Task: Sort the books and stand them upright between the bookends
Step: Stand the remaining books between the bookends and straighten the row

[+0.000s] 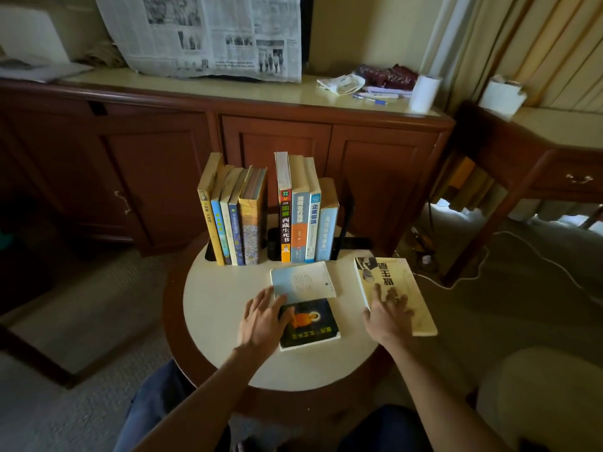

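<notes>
Room: wood sideboard (228,132) behind, newspaper (208,34) draped over its top; curtains (522,44) at right.
Tabletop: round, pale top (222,321) with dark wood rim, near edge partly covered by the forearms.
Hidden: black bookends (346,220) mostly screened by books; only the right one's upright and bits of the bases show. Spine lettering on the left group too small to read.
Standing books: left group (233,220) of five, leaning slightly; right group (305,216) of four, upright; a gap between the groups.
Flat books: pale blue book (305,278) lying across the far end of a dark-covered book (313,327); cream book (401,288) at the right, overhanging the tabletop edge.
Left hand (264,318): palm down, fingers straight, resting on the dark-covered book's left edge, fingertips touching the pale blue book. Grip open, holds nothing.
Right hand (388,311): palm down, fingers spread flat on the cream book, pressing, not curled round it.
</notes>
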`<action>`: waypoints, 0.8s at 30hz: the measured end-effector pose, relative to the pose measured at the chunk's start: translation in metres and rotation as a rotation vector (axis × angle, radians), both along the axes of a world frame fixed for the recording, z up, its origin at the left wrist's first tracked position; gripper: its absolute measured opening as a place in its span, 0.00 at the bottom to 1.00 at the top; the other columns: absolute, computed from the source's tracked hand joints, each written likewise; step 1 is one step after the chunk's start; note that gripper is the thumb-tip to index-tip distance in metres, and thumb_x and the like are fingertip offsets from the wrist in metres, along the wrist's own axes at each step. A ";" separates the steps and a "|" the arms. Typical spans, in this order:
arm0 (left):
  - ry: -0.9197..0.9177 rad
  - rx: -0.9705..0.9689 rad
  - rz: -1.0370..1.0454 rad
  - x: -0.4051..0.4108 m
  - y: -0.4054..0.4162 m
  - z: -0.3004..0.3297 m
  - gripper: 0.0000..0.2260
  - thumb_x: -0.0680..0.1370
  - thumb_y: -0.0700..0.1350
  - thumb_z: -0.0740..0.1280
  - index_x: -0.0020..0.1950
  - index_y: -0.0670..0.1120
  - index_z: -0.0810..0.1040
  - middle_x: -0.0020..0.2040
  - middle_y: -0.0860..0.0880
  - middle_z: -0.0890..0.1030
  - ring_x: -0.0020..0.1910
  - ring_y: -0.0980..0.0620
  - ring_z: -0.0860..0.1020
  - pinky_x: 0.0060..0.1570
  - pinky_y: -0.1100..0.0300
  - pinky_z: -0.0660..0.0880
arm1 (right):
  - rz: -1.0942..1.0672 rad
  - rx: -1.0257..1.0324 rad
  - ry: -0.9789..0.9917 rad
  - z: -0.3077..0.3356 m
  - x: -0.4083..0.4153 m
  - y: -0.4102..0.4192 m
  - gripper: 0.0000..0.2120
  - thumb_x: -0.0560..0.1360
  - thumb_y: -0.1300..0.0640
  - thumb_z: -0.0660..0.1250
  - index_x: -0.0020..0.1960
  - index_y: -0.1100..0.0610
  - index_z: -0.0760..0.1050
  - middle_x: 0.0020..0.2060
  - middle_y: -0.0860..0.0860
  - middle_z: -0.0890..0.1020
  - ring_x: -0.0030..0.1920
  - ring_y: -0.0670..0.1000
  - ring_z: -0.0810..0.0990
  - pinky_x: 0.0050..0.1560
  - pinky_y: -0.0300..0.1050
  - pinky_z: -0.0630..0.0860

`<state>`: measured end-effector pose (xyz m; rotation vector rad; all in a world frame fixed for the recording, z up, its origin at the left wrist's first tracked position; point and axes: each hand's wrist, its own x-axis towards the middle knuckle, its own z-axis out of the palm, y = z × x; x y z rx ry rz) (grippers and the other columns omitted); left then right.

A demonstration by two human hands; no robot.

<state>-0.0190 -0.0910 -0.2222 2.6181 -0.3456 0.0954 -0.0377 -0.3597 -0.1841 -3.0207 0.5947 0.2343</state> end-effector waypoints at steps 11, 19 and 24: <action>0.309 -0.266 -0.095 -0.050 -0.052 0.068 0.16 0.85 0.50 0.55 0.64 0.44 0.76 0.61 0.44 0.79 0.53 0.48 0.78 0.47 0.65 0.74 | -0.085 0.608 -0.227 0.063 -0.044 0.045 0.09 0.75 0.59 0.70 0.56 0.57 0.79 0.51 0.53 0.83 0.45 0.50 0.80 0.38 0.39 0.74; 0.708 -0.558 0.122 -0.084 -0.090 0.083 0.24 0.81 0.55 0.61 0.72 0.44 0.63 0.65 0.45 0.75 0.62 0.42 0.78 0.59 0.50 0.78 | -0.164 0.755 -0.311 0.086 -0.066 0.055 0.13 0.74 0.66 0.65 0.57 0.60 0.81 0.49 0.55 0.84 0.49 0.56 0.82 0.39 0.38 0.74; 0.690 -0.274 0.058 -0.101 -0.077 0.070 0.28 0.80 0.56 0.62 0.74 0.41 0.62 0.72 0.43 0.68 0.71 0.41 0.68 0.70 0.47 0.67 | -0.204 0.699 -0.365 0.100 -0.071 0.049 0.09 0.74 0.67 0.63 0.53 0.64 0.78 0.43 0.54 0.81 0.39 0.51 0.79 0.28 0.36 0.68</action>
